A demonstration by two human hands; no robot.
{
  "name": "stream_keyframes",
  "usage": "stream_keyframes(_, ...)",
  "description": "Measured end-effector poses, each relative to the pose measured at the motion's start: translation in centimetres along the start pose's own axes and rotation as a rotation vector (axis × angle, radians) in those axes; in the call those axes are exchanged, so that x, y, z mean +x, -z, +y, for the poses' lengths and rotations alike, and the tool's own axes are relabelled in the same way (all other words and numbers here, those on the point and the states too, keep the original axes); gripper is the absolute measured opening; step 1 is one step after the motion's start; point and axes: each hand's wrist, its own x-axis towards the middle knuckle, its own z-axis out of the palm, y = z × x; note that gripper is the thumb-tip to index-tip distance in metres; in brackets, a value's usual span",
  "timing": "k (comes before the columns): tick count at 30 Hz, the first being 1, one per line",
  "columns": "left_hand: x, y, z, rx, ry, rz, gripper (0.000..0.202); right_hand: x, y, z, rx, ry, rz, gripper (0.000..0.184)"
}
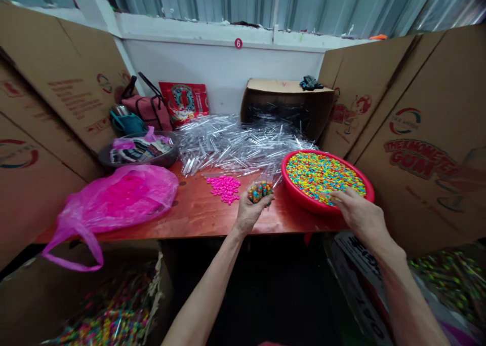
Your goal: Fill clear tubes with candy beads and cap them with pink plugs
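The basin (304,200) is bright red, heaped with candies (322,176) speckled yellow, green, orange, blue and pink. The tube (260,192) in the left hand (248,214) shows a blue, orange and green mix. The small pile of pink candies (224,188) is vivid magenta, matching the glossy bag (114,196). The surface (201,209) is reddish orange with darker wood grain. The loose tubes (235,146) are colourless, glinting white. The cartons (429,184) are tan with red lettering and red-and-blue arcs. The packet (184,102) is red with a teal-and-gold roundel. The wall (212,72) is white, with a red disc (238,43) bearing a white 6.
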Motion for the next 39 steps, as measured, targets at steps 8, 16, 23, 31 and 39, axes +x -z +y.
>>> stream_keyframes(8,0.3,-1.9,-1.7,-0.011,0.016,-0.059,0.041,-1.8,-0.7,1.9,-0.031,-0.073,0.037,0.041)
stream_keyframes(16,-0.1,-1.5,-2.2,0.017,0.036,-0.047,0.042,-0.9,-2.2,-0.7,1.318,-0.433,-0.003,0.043)
stream_keyframes(23,-0.4,-1.6,-1.0,0.002,0.028,-0.052,0.041,0.6,-2.3,-6.3,1.847,-0.378,-0.185,0.039)
stream_keyframes(31,-0.3,0.1,-1.0,0.016,0.022,-0.01,0.04,-0.8,-1.5,-3.9,1.316,-0.358,-0.038,0.04)
stream_keyframes(39,0.1,-0.3,-2.4,-0.007,0.03,-0.032,0.041,-4.4,-0.1,4.9,0.303,-0.164,0.063,0.04)
